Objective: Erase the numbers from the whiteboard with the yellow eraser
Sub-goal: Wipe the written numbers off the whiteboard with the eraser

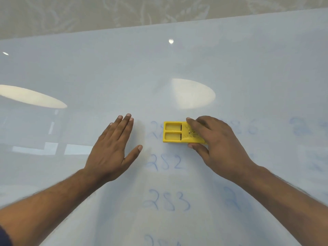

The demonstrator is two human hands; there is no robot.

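Head view: my right hand pinches the yellow eraser flat on the whiteboard, over the top number. My left hand lies spread beside it. Faint blue numbers run below and rightward; ceiling lights glare across the surface.

A single head-worn camera looks forward and steeply down onto the whiteboard, close above it; the wide-angle lens bends the board's far edge into a slant across the top; both forearms enter from the bottom corners, the left hand left of centre, the right hand right of centre; the board fills nearly the whole view; no second view shares the scene.
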